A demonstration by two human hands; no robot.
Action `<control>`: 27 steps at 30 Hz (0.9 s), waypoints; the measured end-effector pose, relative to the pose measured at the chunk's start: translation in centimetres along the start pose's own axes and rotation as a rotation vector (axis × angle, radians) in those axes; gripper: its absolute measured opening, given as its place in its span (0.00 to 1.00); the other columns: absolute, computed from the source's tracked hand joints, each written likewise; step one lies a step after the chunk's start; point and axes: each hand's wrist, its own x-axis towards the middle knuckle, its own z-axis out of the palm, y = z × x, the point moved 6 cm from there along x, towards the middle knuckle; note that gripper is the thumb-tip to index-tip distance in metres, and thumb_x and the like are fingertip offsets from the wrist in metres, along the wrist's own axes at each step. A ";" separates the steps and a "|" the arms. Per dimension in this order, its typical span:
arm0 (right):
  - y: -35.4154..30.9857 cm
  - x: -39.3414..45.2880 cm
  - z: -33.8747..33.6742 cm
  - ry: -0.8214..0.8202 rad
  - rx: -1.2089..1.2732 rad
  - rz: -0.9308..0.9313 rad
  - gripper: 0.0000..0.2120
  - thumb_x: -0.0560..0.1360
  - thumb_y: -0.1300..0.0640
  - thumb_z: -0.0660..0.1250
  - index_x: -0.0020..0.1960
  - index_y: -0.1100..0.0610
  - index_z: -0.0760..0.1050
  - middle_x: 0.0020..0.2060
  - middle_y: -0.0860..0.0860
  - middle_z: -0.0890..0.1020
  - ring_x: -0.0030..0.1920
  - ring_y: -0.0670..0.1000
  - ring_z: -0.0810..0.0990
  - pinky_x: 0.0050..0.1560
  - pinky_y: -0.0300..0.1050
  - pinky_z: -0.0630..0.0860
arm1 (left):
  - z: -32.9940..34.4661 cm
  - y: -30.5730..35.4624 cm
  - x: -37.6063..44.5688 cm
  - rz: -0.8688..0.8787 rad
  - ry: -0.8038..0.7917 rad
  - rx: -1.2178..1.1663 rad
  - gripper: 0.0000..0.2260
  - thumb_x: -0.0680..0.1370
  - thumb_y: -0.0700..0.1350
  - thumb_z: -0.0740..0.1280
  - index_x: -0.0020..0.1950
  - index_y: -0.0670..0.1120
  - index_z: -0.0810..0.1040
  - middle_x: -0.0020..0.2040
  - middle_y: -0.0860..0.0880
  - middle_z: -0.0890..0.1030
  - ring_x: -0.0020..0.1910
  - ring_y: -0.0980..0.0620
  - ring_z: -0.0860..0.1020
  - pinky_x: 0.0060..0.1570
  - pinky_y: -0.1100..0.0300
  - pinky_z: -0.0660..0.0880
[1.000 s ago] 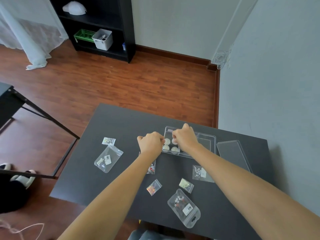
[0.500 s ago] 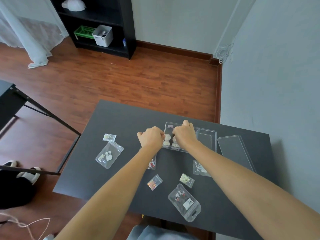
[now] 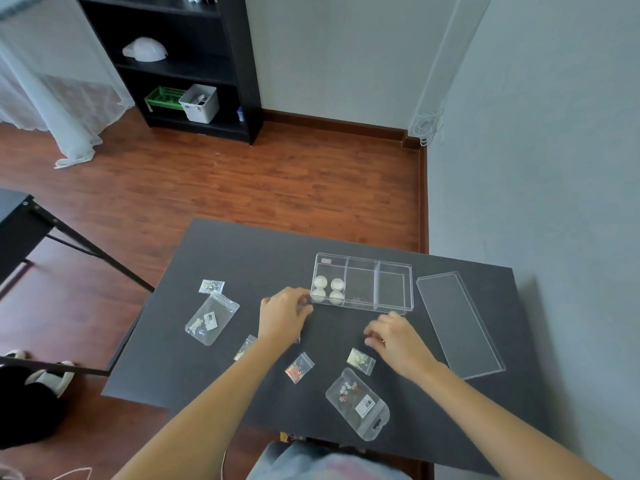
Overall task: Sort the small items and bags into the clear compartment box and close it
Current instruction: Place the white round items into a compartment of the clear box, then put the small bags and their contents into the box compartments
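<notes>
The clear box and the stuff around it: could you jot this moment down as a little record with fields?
box: clear compartment box, open, three sections
left section: four round white items
middle and right sections: look nearly empty
lid: clear lid flat on the dark table, right of the box
loose bags: about seven small bags, including large zip bag and large hang-hole bag
left hand: left hand beside the box's left end
right hand: right hand over the table near a small bag; grip unclear
</notes>
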 end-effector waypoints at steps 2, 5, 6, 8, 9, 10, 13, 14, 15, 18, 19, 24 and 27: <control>0.5 -1.5 1.7 -0.067 -0.008 0.051 0.13 0.74 0.50 0.70 0.56 0.55 0.80 0.50 0.49 0.81 0.53 0.50 0.72 0.57 0.45 0.73 | 1.4 -1.1 -2.4 0.021 -0.115 0.088 0.13 0.76 0.48 0.67 0.61 0.53 0.78 0.55 0.55 0.82 0.53 0.52 0.80 0.60 0.55 0.69; 0.8 -2.7 3.4 -0.082 -0.022 0.086 0.18 0.72 0.46 0.70 0.58 0.54 0.78 0.52 0.49 0.78 0.58 0.50 0.69 0.60 0.43 0.68 | 3.4 -2.6 -5.7 0.059 -0.186 0.202 0.16 0.76 0.50 0.67 0.64 0.53 0.76 0.61 0.54 0.78 0.57 0.51 0.78 0.56 0.57 0.72; 0.7 -2.8 3.6 -0.071 -0.032 0.088 0.19 0.72 0.45 0.70 0.58 0.53 0.78 0.53 0.48 0.77 0.59 0.50 0.69 0.61 0.44 0.68 | 4.0 -2.9 -6.6 0.063 -0.190 0.226 0.18 0.76 0.51 0.67 0.66 0.53 0.75 0.62 0.54 0.76 0.58 0.50 0.77 0.56 0.57 0.72; 0.6 -2.7 3.7 -0.056 -0.056 0.088 0.18 0.71 0.45 0.71 0.58 0.53 0.78 0.53 0.48 0.77 0.59 0.51 0.69 0.63 0.44 0.67 | 4.8 -3.3 -7.6 0.051 -0.187 0.261 0.21 0.75 0.52 0.67 0.68 0.53 0.72 0.64 0.53 0.72 0.61 0.50 0.74 0.58 0.57 0.73; 0.5 -2.6 3.8 -0.060 -0.070 0.089 0.18 0.71 0.46 0.71 0.57 0.53 0.78 0.53 0.47 0.77 0.59 0.51 0.69 0.63 0.44 0.67 | 5.1 -3.4 -7.9 0.039 -0.179 0.266 0.21 0.76 0.51 0.67 0.69 0.53 0.71 0.65 0.53 0.71 0.62 0.50 0.73 0.59 0.57 0.73; 0.5 -2.4 3.9 -0.066 -0.080 0.093 0.16 0.72 0.47 0.70 0.57 0.53 0.78 0.53 0.47 0.78 0.59 0.51 0.69 0.63 0.44 0.66 | 5.2 -3.4 -7.9 0.025 -0.172 0.262 0.22 0.76 0.50 0.67 0.69 0.52 0.70 0.65 0.52 0.71 0.63 0.49 0.73 0.59 0.57 0.74; 0.2 -2.0 4.2 -0.086 -0.093 0.115 0.12 0.73 0.49 0.70 0.53 0.52 0.77 0.53 0.47 0.78 0.58 0.51 0.69 0.61 0.45 0.66 | 5.3 -3.2 -7.7 -0.029 -0.191 0.212 0.22 0.76 0.46 0.67 0.70 0.52 0.69 0.66 0.52 0.71 0.60 0.48 0.75 0.58 0.56 0.74; 0.1 -1.9 4.3 -0.091 -0.098 0.123 0.10 0.73 0.50 0.70 0.53 0.51 0.77 0.53 0.47 0.78 0.57 0.51 0.69 0.61 0.45 0.65 | 5.3 -3.2 -7.6 -0.051 -0.202 0.184 0.23 0.75 0.44 0.68 0.70 0.52 0.69 0.66 0.52 0.71 0.60 0.47 0.76 0.56 0.54 0.75; 0.0 -1.9 4.3 -0.094 -0.105 0.129 0.09 0.73 0.50 0.70 0.52 0.51 0.77 0.53 0.47 0.78 0.57 0.51 0.69 0.61 0.46 0.65 | 5.2 -3.2 -7.5 -0.069 -0.211 0.158 0.23 0.75 0.43 0.68 0.70 0.51 0.68 0.66 0.52 0.71 0.59 0.46 0.77 0.55 0.53 0.75; -0.2 -1.8 4.5 -0.112 -0.134 0.123 0.06 0.74 0.52 0.68 0.50 0.50 0.78 0.54 0.46 0.77 0.58 0.51 0.68 0.60 0.46 0.63 | 5.1 -3.0 -7.3 -0.070 -0.222 0.135 0.24 0.75 0.42 0.68 0.70 0.52 0.68 0.67 0.52 0.73 0.61 0.46 0.76 0.55 0.53 0.75; -0.3 -1.9 4.6 -0.121 -0.151 0.111 0.05 0.75 0.53 0.67 0.50 0.50 0.78 0.54 0.46 0.77 0.58 0.51 0.68 0.59 0.46 0.63 | 5.1 -3.0 -7.2 -0.060 -0.224 0.128 0.23 0.76 0.42 0.67 0.69 0.53 0.69 0.66 0.52 0.74 0.61 0.46 0.76 0.55 0.53 0.74; -0.7 -1.9 4.7 -0.084 -0.160 0.107 0.09 0.75 0.57 0.67 0.52 0.51 0.71 0.52 0.46 0.80 0.56 0.52 0.70 0.56 0.47 0.63 | 3.8 -1.0 -6.3 0.027 -0.159 -0.008 0.11 0.78 0.40 0.63 0.59 0.47 0.77 0.53 0.49 0.80 0.51 0.46 0.79 0.53 0.50 0.76; -0.5 -1.8 4.5 -0.093 -0.155 0.137 0.11 0.74 0.59 0.67 0.54 0.51 0.69 0.54 0.48 0.80 0.57 0.53 0.70 0.57 0.48 0.62 | 2.4 1.0 -5.0 0.052 -0.116 -0.107 0.07 0.77 0.38 0.61 0.50 0.45 0.79 0.36 0.52 0.78 0.39 0.50 0.78 0.45 0.52 0.79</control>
